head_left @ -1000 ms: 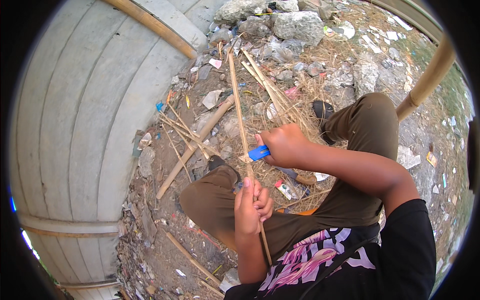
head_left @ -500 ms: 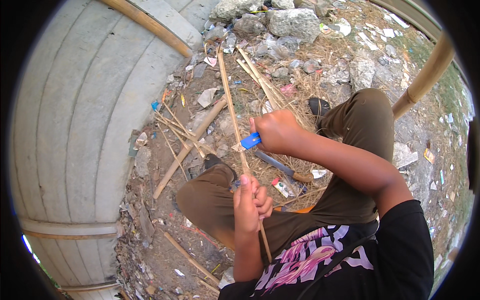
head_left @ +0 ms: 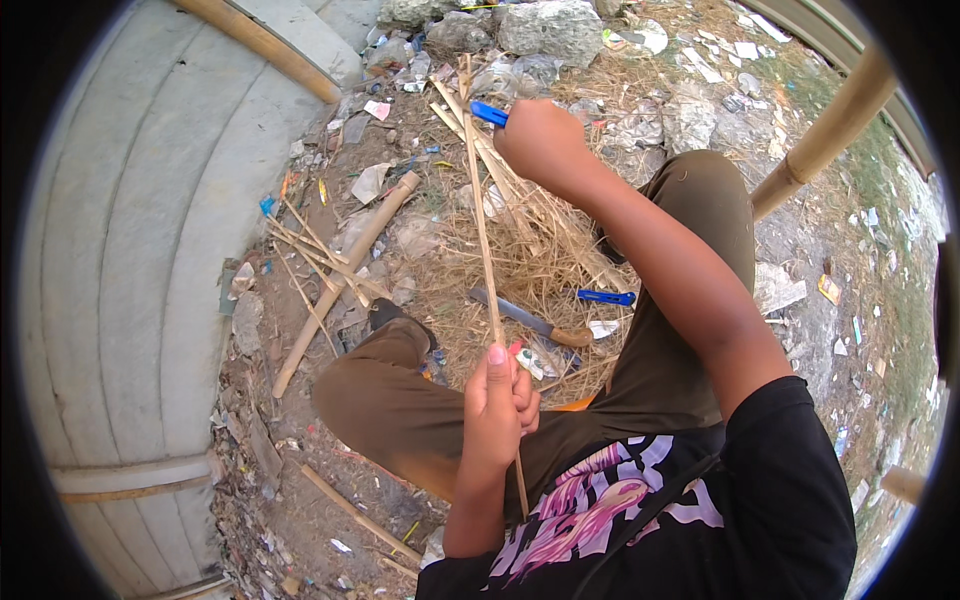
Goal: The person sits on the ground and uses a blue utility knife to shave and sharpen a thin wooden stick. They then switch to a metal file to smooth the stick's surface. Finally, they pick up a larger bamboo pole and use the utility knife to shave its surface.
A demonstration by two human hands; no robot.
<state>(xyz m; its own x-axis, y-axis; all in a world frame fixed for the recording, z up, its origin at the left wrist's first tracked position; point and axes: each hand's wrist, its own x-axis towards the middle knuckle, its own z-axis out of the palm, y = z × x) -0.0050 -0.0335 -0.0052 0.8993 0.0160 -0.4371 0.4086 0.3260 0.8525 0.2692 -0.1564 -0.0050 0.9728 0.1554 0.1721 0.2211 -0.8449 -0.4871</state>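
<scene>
A long thin bamboo strip (head_left: pixel 482 225) runs away from my lap, almost upright in the picture. My left hand (head_left: pixel 502 400) grips its lower part with the thumb along it. My right hand (head_left: pixel 545 145) is closed on a blue box cutter (head_left: pixel 489 114), out by the strip's far end. The cutter's front lies at the strip; its blade is not visible. Between my legs a large knife (head_left: pixel 525 318) with a wooden handle lies on straw and shavings. A second blue cutter (head_left: pixel 606 297) rests beside my right leg.
Left of the strip lie a thick bamboo pole (head_left: pixel 345 280) and several thin sticks (head_left: pixel 318 250). More split bamboo (head_left: pixel 490 165) lies ahead. Rocks (head_left: pixel 550 32) stand farther off, a grey panel wall (head_left: pixel 130 280) at left. A bamboo post (head_left: pixel 825 130) leans at right. Litter covers the ground.
My right hand has moved away from me along the strip with the cutter, from near my left hand to the far end. The left hand keeps its grip. The view has shifted slightly.
</scene>
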